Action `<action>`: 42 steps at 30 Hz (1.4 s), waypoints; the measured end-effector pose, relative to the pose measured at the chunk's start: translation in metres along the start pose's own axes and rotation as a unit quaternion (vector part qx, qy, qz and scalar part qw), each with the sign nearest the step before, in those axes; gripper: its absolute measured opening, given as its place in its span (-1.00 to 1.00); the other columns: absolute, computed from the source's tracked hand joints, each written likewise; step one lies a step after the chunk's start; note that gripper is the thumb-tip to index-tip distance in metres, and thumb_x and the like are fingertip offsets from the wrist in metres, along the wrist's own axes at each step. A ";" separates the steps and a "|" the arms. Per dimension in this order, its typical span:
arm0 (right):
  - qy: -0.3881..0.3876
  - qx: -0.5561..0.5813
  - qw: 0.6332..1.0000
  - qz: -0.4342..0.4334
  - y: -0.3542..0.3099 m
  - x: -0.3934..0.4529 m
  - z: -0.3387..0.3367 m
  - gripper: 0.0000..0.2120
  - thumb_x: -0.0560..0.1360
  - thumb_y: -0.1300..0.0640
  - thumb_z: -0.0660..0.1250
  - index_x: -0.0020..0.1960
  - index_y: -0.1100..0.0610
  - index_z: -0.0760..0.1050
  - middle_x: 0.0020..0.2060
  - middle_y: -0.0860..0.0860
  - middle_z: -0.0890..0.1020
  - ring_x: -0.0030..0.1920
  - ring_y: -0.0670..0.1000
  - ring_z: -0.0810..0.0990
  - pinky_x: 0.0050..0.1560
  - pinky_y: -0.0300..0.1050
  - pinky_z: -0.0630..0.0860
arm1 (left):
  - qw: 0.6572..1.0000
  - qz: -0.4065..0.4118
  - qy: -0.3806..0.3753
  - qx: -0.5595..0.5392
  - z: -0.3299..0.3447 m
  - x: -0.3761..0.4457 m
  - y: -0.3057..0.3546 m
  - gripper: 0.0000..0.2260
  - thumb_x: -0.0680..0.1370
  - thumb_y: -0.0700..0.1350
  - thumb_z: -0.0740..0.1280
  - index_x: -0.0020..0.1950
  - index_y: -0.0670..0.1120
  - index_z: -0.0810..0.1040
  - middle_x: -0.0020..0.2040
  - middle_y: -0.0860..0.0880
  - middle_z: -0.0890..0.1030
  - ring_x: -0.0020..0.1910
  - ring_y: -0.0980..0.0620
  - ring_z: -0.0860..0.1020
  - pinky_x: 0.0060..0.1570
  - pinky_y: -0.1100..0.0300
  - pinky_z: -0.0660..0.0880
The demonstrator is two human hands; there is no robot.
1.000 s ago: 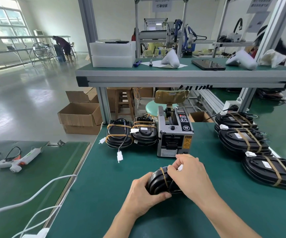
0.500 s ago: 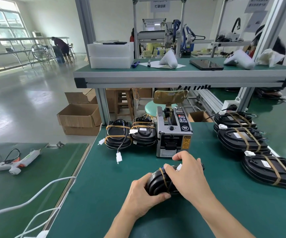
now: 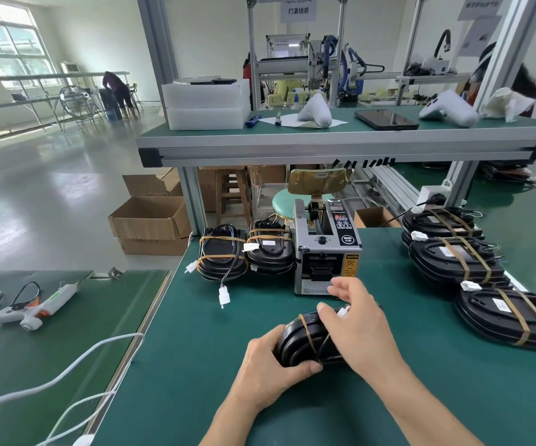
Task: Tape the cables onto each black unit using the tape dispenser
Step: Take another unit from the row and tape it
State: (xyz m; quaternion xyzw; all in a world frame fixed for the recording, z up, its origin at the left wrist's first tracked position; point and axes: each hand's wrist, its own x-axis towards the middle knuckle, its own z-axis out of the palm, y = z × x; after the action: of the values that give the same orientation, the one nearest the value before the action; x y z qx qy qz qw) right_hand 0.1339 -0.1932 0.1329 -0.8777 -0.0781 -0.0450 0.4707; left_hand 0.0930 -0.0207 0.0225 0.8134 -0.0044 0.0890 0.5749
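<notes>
Now the right hand [image 3: 361, 329] has lifted off the black unit [image 3: 305, 341] it was pressing half a second ago, its fingers spread and loose, reaching toward the mouth of the tape dispenser [image 3: 326, 249] without touching it. The left hand [image 3: 269, 371] keeps its grip on the near end of the unit, thumb curled under its edge, holding it on the green mat [image 3: 195, 333] just in front of the dispenser. One brown tape band crosses this unit. Two taped units [image 3: 245, 255] sit left of the dispenser, touching each other; three more [image 3: 459, 262] lie in a row on the right, each with two bands. One glue gun [image 3: 38, 309] rests on the neighbouring table. Much of the held unit is hidden behind the right hand, and the farthest-right unit is cut off by the frame edge.
</notes>
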 end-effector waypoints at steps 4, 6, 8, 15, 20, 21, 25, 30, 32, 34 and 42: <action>0.057 0.132 0.990 -0.005 0.000 0.017 -0.017 -0.88 0.56 -0.09 0.44 0.07 -0.10 0.63 -0.10 -0.22 0.72 -0.03 -0.27 0.65 0.04 -0.25 0.49 | 1.000 0.000 -0.004 -0.005 -0.001 0.000 0.003 -0.39 0.32 0.36 0.66 0.23 0.06 0.69 0.02 0.05 0.78 0.05 0.02 0.73 0.14 -0.01 0.64; 0.076 0.148 0.986 0.005 0.004 0.032 -0.024 -0.90 0.59 -0.06 0.41 -0.05 -0.08 0.66 -0.16 -0.22 0.73 -0.10 -0.23 0.68 -0.03 -0.24 0.49 | 1.000 -0.002 -0.009 -0.010 -0.001 -0.001 0.004 -0.35 0.30 0.39 0.64 0.25 0.06 0.68 0.05 0.06 0.78 0.08 0.04 0.73 0.17 0.00 0.63; 0.062 0.126 0.990 0.020 0.010 0.051 -0.026 -0.87 0.60 0.01 0.38 -0.10 -0.06 0.67 -0.20 -0.20 0.74 -0.10 -0.11 0.70 -0.01 -0.14 0.55 | 1.000 -0.003 -0.009 -0.013 -0.002 -0.002 0.005 -0.33 0.30 0.42 0.62 0.27 0.06 0.68 0.06 0.07 0.78 0.09 0.05 0.73 0.18 0.02 0.63; -0.058 -0.045 0.992 0.098 0.018 0.116 -0.005 -0.78 0.53 0.18 0.36 -0.23 0.22 0.69 -0.31 0.09 0.74 -0.29 0.16 0.72 -0.17 -0.04 0.67 | 1.000 0.001 -0.010 -0.006 -0.003 -0.002 0.004 -0.33 0.31 0.45 0.59 0.19 -0.01 0.68 -0.03 -0.04 0.75 -0.02 -0.09 0.69 0.07 -0.10 0.62; -0.029 -0.021 0.985 0.169 0.013 0.135 0.013 -0.84 0.50 0.17 0.39 -0.15 0.26 0.65 -0.35 0.08 0.73 -0.42 0.01 0.64 -0.19 -0.07 0.65 | 1.000 0.004 -0.014 -0.015 -0.003 -0.001 0.004 -0.36 0.32 0.42 0.61 0.19 0.01 0.69 -0.01 0.00 0.76 0.01 -0.08 0.71 0.08 -0.02 0.63; -0.018 -0.008 0.984 0.179 0.012 0.135 0.015 -0.87 0.49 0.17 0.39 -0.13 0.24 0.64 -0.36 0.08 0.72 -0.44 0.00 0.62 -0.31 -0.12 0.62 | 1.000 0.003 -0.015 -0.014 -0.003 -0.001 0.004 -0.36 0.32 0.43 0.60 0.19 0.01 0.69 -0.02 0.00 0.76 -0.02 -0.07 0.70 0.06 -0.02 0.63; -0.005 0.066 0.974 0.214 0.013 0.133 0.024 -0.90 0.49 0.25 0.38 -0.04 0.28 0.62 -0.30 0.14 0.72 -0.50 -0.02 0.55 -0.60 -0.33 0.32 | 1.000 0.003 -0.016 0.001 -0.003 -0.001 0.002 -0.39 0.31 0.46 0.59 0.09 0.03 0.68 -0.11 0.04 0.72 -0.16 0.17 0.60 -0.08 0.18 0.57; 0.009 0.129 0.961 0.246 0.014 0.133 0.028 -0.93 0.51 0.32 0.38 -0.03 0.32 0.60 -0.31 0.16 0.68 -0.52 -0.01 0.52 -0.51 -0.26 0.37 | 1.000 0.002 -0.017 0.005 -0.003 -0.001 0.002 -0.41 0.30 0.46 0.59 0.08 0.06 0.67 -0.10 0.04 0.72 -0.15 0.20 0.61 -0.08 0.21 0.56; 0.020 0.135 0.959 0.249 0.016 0.133 0.031 -0.95 0.50 0.32 0.40 -0.07 0.32 0.61 -0.34 0.16 0.67 -0.52 0.00 0.52 -0.49 -0.23 0.39 | 1.000 0.001 -0.015 0.006 -0.003 -0.001 0.002 -0.41 0.30 0.47 0.59 0.08 0.06 0.67 -0.10 0.04 0.73 -0.15 0.20 0.62 -0.08 0.22 0.57; 0.031 0.133 0.959 0.250 0.017 0.134 0.034 -0.95 0.49 0.31 0.42 -0.13 0.31 0.60 -0.36 0.16 0.67 -0.52 0.01 0.53 -0.50 -0.22 0.40 | 1.000 0.000 -0.012 0.002 -0.003 -0.001 0.001 -0.39 0.29 0.48 0.58 0.09 0.06 0.67 -0.09 0.04 0.73 -0.13 0.17 0.63 -0.06 0.18 0.59; 0.009 0.112 0.957 0.266 0.018 0.134 0.027 -0.94 0.42 0.33 0.38 -0.22 0.28 0.62 -0.42 0.12 0.65 -0.55 0.00 0.53 -0.50 -0.28 0.39 | 1.000 -0.004 -0.006 -0.006 -0.003 -0.001 0.000 -0.34 0.30 0.47 0.58 0.21 0.05 0.69 0.00 0.03 0.77 0.03 -0.07 0.71 0.10 -0.04 0.63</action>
State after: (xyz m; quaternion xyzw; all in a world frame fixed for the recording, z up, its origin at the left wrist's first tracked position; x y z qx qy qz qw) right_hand 0.2694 -0.1675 0.1239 -0.8078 0.1580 0.0832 0.5617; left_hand 0.0918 -0.0180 0.0231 0.8106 -0.0051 0.0821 0.5798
